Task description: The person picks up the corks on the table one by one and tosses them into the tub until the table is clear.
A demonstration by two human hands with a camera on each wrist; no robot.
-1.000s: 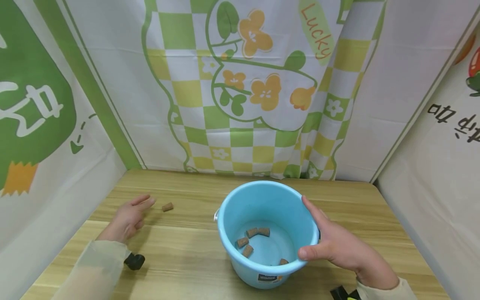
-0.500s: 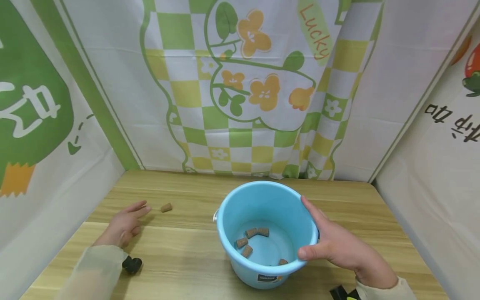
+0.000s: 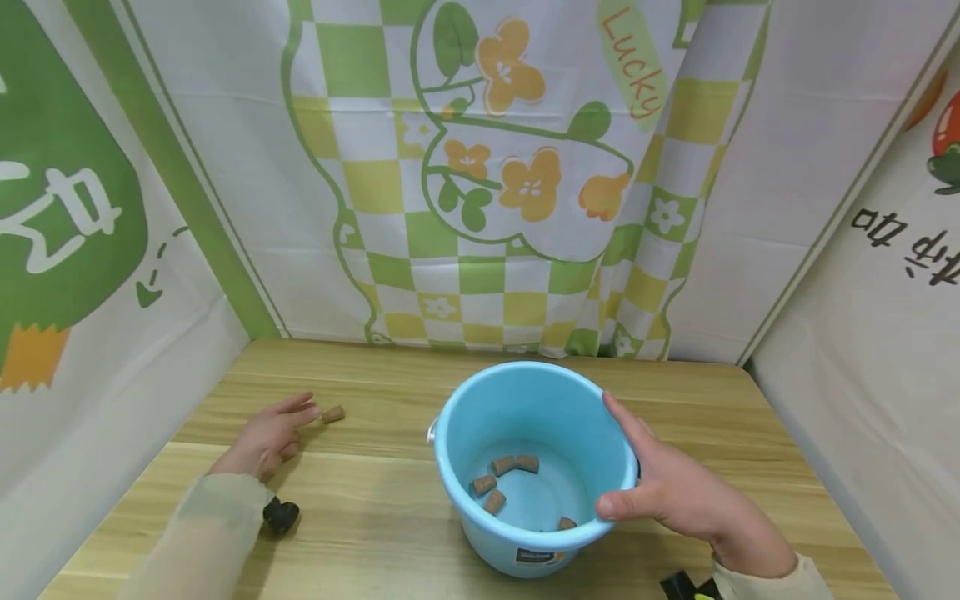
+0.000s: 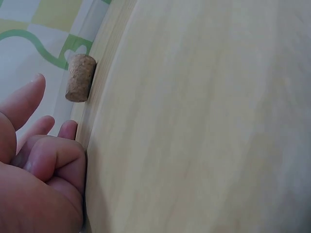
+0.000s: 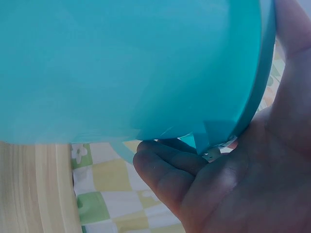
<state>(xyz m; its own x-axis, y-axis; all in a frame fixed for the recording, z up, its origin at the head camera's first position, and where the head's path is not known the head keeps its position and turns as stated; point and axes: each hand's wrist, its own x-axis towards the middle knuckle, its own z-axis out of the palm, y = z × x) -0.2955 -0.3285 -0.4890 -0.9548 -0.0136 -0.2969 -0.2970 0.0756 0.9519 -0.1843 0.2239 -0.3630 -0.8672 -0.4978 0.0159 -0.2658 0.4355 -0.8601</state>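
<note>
A small brown cork (image 3: 333, 414) lies on the table left of the bucket. The fingertips of my left hand (image 3: 273, 433) are right at its near end, with nothing gripped. In the left wrist view a gap shows between the cork (image 4: 81, 77) and the left hand (image 4: 43, 179), whose upper digits extend while others bend. My right hand (image 3: 690, 500) grips the right side of a light blue bucket (image 3: 517, 408), thumb over the rim. From the right wrist, its fingers curl below the rim against the outer wall (image 5: 97, 73). Several corks (image 3: 494, 501) lie on the bucket's bottom.
The wooden table (image 3: 360, 517) ends at a checked green and yellow curtain (image 3: 480, 283) behind. Printed cloth walls (image 3: 847, 375) close off both sides. A white handle pivot (image 3: 432, 431) juts from the bucket's left side. Black wrist devices (image 3: 281, 516) sit at both cuffs.
My left hand drew back slightly, then moved right and away from me, its fingertips now at the cork. The cork, the bucket and my right hand stay in place.
</note>
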